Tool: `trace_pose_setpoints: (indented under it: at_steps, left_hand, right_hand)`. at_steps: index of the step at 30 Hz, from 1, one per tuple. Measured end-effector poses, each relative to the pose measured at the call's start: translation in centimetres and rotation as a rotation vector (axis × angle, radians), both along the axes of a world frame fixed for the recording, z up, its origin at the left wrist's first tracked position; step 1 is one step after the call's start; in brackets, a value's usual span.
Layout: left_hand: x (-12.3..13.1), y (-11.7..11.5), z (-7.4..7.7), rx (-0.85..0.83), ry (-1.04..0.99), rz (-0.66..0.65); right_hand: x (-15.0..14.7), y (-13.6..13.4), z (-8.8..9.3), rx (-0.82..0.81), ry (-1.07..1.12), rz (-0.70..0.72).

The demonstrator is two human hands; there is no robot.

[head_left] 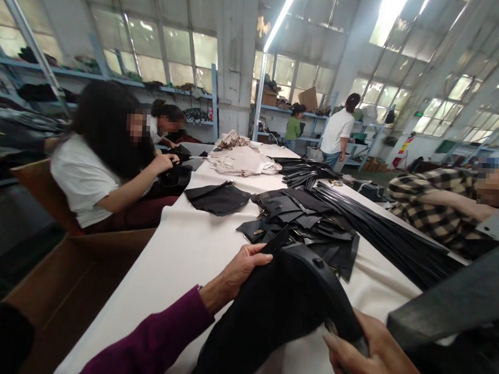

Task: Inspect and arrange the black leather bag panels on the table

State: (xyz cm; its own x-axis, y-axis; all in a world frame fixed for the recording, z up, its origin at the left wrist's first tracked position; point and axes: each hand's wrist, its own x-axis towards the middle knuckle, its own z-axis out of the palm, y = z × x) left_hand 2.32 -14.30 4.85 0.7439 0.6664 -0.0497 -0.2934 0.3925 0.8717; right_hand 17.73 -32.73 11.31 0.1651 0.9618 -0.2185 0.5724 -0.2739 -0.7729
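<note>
A black bag piece (268,305) with soft dark cloth and a smooth leather-like band (320,269) hangs between my hands over the table. My left hand (239,273) pinches its upper left edge, where a narrow flap sticks up between thumb and fingers. At the lower right, my right hand (370,349) is closed around the end of the band, with part of the fingers hidden behind it. Just beyond lies a heap of black pieces (310,212) with small gold-coloured metal fittings. One more black piece (217,197) lies flat to its left.
Long black strips (381,233) run along the table's right side. Beige cloth pieces (245,159) are piled farther back on the white tabletop (170,272). A cardboard box (81,278) stands at left, near a seated person (96,162). A grey metal beam (457,293) juts in at right.
</note>
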Motion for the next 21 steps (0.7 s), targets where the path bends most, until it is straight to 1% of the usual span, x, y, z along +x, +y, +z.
trace_pose_setpoints:
  at_steps: [3, 7, 9, 12, 15, 18, 19, 21]
  left_hand:
    - [-0.1, -1.0, -0.1, 0.057, 0.034, 0.016]
    - [0.1, -2.1, -0.6, 0.168, 0.076, 0.018]
    - [0.2, -2.2, -0.9, 0.18, 0.078, 0.044]
    - [0.2, -2.0, -1.0, 0.161, 0.069, 0.086]
    - [0.4, -2.4, -0.9, 0.173, 0.07, 0.038]
    - [0.6, -3.3, -0.6, 0.218, 0.104, -0.049]
    - [0.5, -3.5, -0.5, 0.231, 0.12, -0.055]
    - [0.3, -3.2, -0.4, 0.252, 0.158, -0.009]
  right_hand:
    - [-0.3, 0.6, 0.4, 0.001, 0.031, 0.038]
    - [-0.2, 1.1, 1.3, 0.044, 0.077, -0.011]
    - [0.2, 0.8, 1.6, 0.072, 0.05, -0.037]
    - [0.8, -0.2, 1.5, 0.061, -0.001, -0.009]
    - [0.9, -0.7, 0.9, 0.039, 0.011, 0.049]
    - [0.9, -0.1, 0.7, 0.064, 0.029, 0.037]
    - [1.1, 0.2, 0.8, 0.079, 0.02, 0.015]
    - [2.0, 0.4, 1.3, 0.104, -0.01, -0.038]
